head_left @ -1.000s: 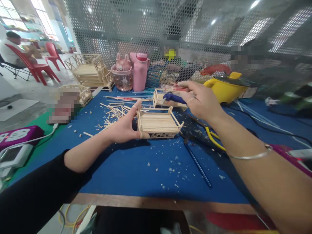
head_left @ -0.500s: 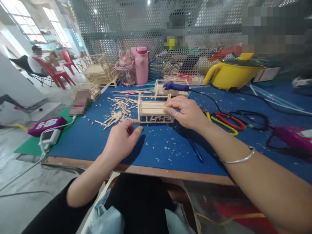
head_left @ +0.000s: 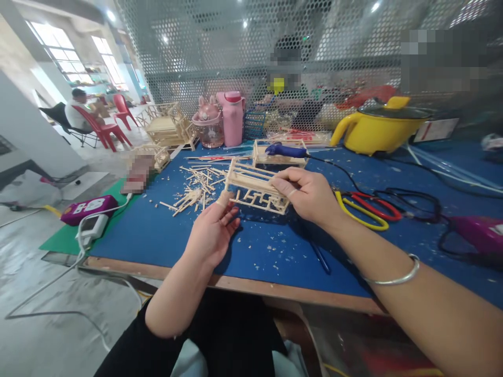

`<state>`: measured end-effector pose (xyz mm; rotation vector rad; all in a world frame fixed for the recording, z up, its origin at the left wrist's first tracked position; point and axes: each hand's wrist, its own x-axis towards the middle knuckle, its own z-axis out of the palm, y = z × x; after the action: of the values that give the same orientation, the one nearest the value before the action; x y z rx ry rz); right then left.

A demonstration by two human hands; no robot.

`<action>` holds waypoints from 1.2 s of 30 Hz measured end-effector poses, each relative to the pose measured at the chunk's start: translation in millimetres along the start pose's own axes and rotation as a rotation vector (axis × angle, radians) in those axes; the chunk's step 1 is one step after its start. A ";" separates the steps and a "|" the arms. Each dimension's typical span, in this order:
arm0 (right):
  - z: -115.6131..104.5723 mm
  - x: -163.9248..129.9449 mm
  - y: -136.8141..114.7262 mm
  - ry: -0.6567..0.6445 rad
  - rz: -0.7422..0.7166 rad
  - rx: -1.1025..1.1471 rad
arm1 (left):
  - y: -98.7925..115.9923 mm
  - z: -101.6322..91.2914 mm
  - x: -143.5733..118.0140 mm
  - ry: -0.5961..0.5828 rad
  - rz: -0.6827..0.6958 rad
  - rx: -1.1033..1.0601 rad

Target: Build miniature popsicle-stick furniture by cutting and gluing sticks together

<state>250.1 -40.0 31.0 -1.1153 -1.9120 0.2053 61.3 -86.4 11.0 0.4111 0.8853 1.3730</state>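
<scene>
A small model frame of thin wooden sticks (head_left: 251,181), with a slatted panel and a lattice along its lower side, is tilted between my two hands. My right hand (head_left: 308,193) grips its right end, thumb in front. At the left end, my left hand (head_left: 212,225) pinches the corner between thumb and fingers, palm turned partly up. Loose wooden sticks (head_left: 196,191) are heaped to the left of the frame. Just behind it, a blue-handled tool (head_left: 286,151) with a cord rests on another stick frame (head_left: 259,157).
Yellow- and red-handled pliers (head_left: 363,212) and a dark blue pen-like rod (head_left: 321,254) lie at right. A yellow pot (head_left: 381,132), a pink bottle (head_left: 233,120) and larger stick models (head_left: 167,128) stand at the back. A phone (head_left: 138,175) is at left. A person sits farther off.
My left hand has moved from beside the frame to its left corner and closed on it. The frame has gone from lying level to tilted. The camera view has shifted slightly.
</scene>
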 end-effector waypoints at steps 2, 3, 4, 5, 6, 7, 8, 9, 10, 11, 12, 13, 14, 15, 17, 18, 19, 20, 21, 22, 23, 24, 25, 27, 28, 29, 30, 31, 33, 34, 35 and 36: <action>0.5 -0.7 0.7 -0.007 -0.036 -0.001 | 1.5 3.3 4.6 -0.015 -0.040 0.003; 0.5 -1.0 1.2 -0.010 -0.041 -0.001 | 1.5 4.4 6.3 -0.015 -0.052 0.004; 0.5 -1.1 1.5 -0.012 -0.041 0.000 | 1.3 5.2 7.7 -0.012 -0.058 0.006; 0.5 -1.1 1.9 -0.013 -0.039 0.002 | 1.0 5.8 8.8 -0.006 -0.056 0.008; 0.5 -1.1 2.2 -0.013 -0.037 0.004 | 0.7 6.1 9.8 0.002 -0.051 0.011; 0.5 -1.0 2.5 -0.013 -0.036 0.007 | 0.5 6.3 10.5 0.012 -0.045 0.015; 0.5 -0.9 2.8 -0.014 -0.034 0.011 | 0.4 6.4 11.2 0.021 -0.040 0.023; 0.6 -0.8 3.1 -0.015 -0.033 0.014 | 0.4 6.3 11.9 0.027 -0.036 0.031; 0.7 -0.7 3.4 -0.014 -0.032 0.017 | 0.3 6.0 12.7 0.030 -0.032 0.038; 0.8 -0.6 3.6 -0.015 -0.029 0.019 | 0.1 5.6 13.4 0.030 -0.028 0.044; 0.9 -0.5 3.8 -0.017 -0.026 0.019 | -0.2 5.0 14.3 0.027 -0.025 0.050; 1.0 -0.5 3.9 -0.017 -0.023 0.019 | -0.7 4.3 15.1 0.023 -0.021 0.055; 1.2 -0.4 4.0 -0.017 -0.019 0.019 | -1.3 3.6 16.0 0.018 -0.016 0.061; 1.3 -0.4 4.0 -0.016 -0.015 0.019 | -2.0 2.8 16.8 0.015 -0.009 0.068; 1.4 -0.4 3.7 -0.015 -0.013 0.021 | -3.4 1.7 17.9 0.011 0.003 0.082; 1.3 -0.5 3.5 -0.013 -0.015 0.023 | -4.0 1.4 18.1 0.012 0.009 0.087; 1.2 -0.5 3.3 -0.011 -0.019 0.025 | -4.3 1.5 18.1 0.015 0.013 0.090; 1.1 -0.6 3.2 -0.011 -0.025 0.027 | -4.4 1.7 17.8 0.019 0.014 0.090; 1.0 -0.6 3.0 -0.011 -0.031 0.027 | -4.2 2.3 17.3 0.024 0.015 0.087; 0.8 -0.7 2.9 -0.011 -0.037 0.027 | -3.8 3.1 16.6 0.030 0.014 0.080; 0.7 -0.7 2.8 -0.012 -0.040 0.027 | -3.2 4.0 15.8 0.037 0.011 0.072; 0.6 -0.7 2.8 -0.011 -0.043 0.025 | -2.6 4.9 14.9 0.046 0.007 0.066; 0.6 -0.8 2.8 -0.011 -0.044 0.022 | -1.9 5.8 14.1 0.053 0.003 0.062; 0.7 -1.0 2.9 -0.012 -0.045 0.018 | -1.0 7.0 12.9 0.059 0.001 0.058; 0.8 -1.1 3.1 -0.012 -0.047 0.017 | -0.9 7.2 12.7 0.058 0.001 0.059; 1.0 -1.2 3.3 -0.012 -0.049 0.017 | -0.9 7.3 12.6 0.053 0.002 0.060; 1.1 -1.3 3.4 -0.012 -0.051 0.019 | -1.0 7.2 12.7 0.049 0.004 0.061; 1.2 -1.4 3.5 -0.011 -0.052 0.021 | -1.3 7.0 12.8 0.047 0.007 0.062; 1.0 -1.5 3.4 -0.011 -0.052 0.024 | -1.6 6.3 12.9 0.043 0.011 0.063; 0.8 -1.5 3.2 -0.013 -0.052 0.025 | -1.7 5.8 12.6 0.038 0.012 0.059; 0.5 -1.5 3.0 -0.013 -0.050 0.024 | -1.6 5.0 12.1 0.033 0.015 0.054; 0.1 -1.4 2.7 -0.015 -0.049 0.023 | -1.5 4.0 11.3 0.028 0.018 0.049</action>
<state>251.9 -39.4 28.6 -1.0526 -1.9431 0.2084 64.8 -75.0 9.1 0.4391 0.9418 1.3781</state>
